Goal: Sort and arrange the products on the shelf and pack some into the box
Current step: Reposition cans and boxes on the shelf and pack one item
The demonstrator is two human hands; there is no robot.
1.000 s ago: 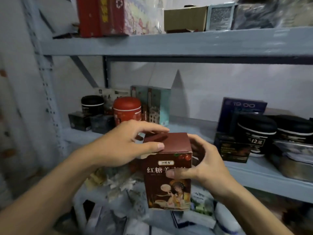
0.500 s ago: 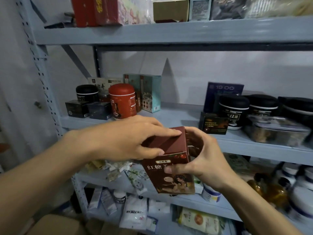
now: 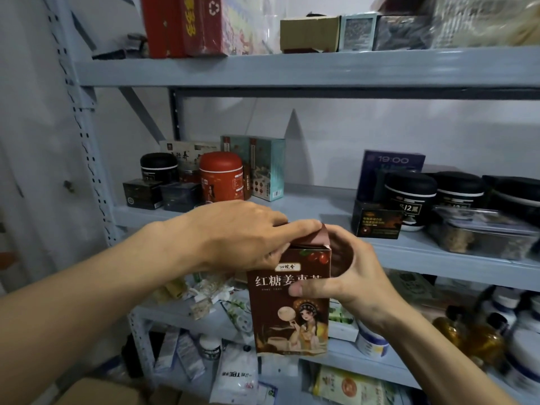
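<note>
I hold a brown tea box [image 3: 289,314] with Chinese lettering and a drawn figure upright in front of the grey shelf [image 3: 409,252]. My right hand [image 3: 353,279] grips its right side, thumb across the front. My left hand [image 3: 242,235] lies over the top, fingers on the box's lid flap [image 3: 317,235], which stands partly raised. A corner of a cardboard box [image 3: 96,390] shows at the bottom left.
On the middle shelf stand a red canister [image 3: 221,176], a teal box [image 3: 267,168], small black boxes [image 3: 143,194], black-lidded jars [image 3: 410,197] and a clear container [image 3: 482,235]. Packets [image 3: 233,375] and bottles [image 3: 479,337] crowd the lower shelves. Boxes [image 3: 187,24] line the top shelf.
The view tilted down, so lower shelves show. The tea box was tipped and is upright again, and its top flap now stands partly raised under my left fingers.
</note>
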